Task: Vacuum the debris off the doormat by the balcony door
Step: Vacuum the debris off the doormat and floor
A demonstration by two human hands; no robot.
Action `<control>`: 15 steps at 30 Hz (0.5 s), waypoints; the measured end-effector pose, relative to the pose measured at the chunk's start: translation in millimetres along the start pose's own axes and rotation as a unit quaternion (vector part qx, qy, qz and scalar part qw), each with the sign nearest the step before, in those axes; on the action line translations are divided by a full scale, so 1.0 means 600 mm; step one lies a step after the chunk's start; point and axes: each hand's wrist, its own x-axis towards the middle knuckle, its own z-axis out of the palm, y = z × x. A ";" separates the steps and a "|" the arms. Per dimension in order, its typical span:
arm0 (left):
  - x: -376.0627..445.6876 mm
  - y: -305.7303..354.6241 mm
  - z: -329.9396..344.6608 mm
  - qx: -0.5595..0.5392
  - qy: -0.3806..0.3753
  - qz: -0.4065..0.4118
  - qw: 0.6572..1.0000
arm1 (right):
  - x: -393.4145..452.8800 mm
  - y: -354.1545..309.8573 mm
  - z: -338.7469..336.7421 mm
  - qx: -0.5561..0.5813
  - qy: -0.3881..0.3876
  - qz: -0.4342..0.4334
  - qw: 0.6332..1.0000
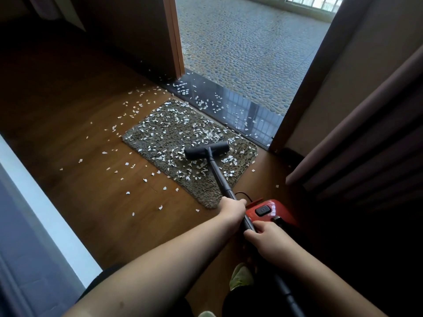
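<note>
Both hands, left hand [232,208] forward and right hand [265,235] behind, clamp their grip on the wand [218,175] to steer the floor head [206,150] across the littered doormat [183,143] (at the balcony threshold).

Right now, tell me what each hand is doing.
Left hand: closed around the vacuum tube, further down it.
Right hand: fingers curled around the same tube, nearer the body.

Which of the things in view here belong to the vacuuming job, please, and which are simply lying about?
Job:
doormat
white debris
vacuum head
wand
red vacuum body
left hand
right hand

Lying about:
curtain
door frame
balcony pebble floor
</note>
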 end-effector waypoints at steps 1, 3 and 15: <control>-0.021 0.002 0.001 0.006 -0.006 0.000 1.000 | -0.008 0.008 -0.002 0.001 0.002 0.002 1.000; -0.052 0.003 0.003 0.021 -0.013 0.001 1.000 | -0.023 0.020 -0.005 0.016 -0.001 0.007 1.000; -0.016 0.024 0.024 0.005 -0.008 0.010 1.000 | 0.008 0.014 -0.013 0.032 0.015 0.009 0.999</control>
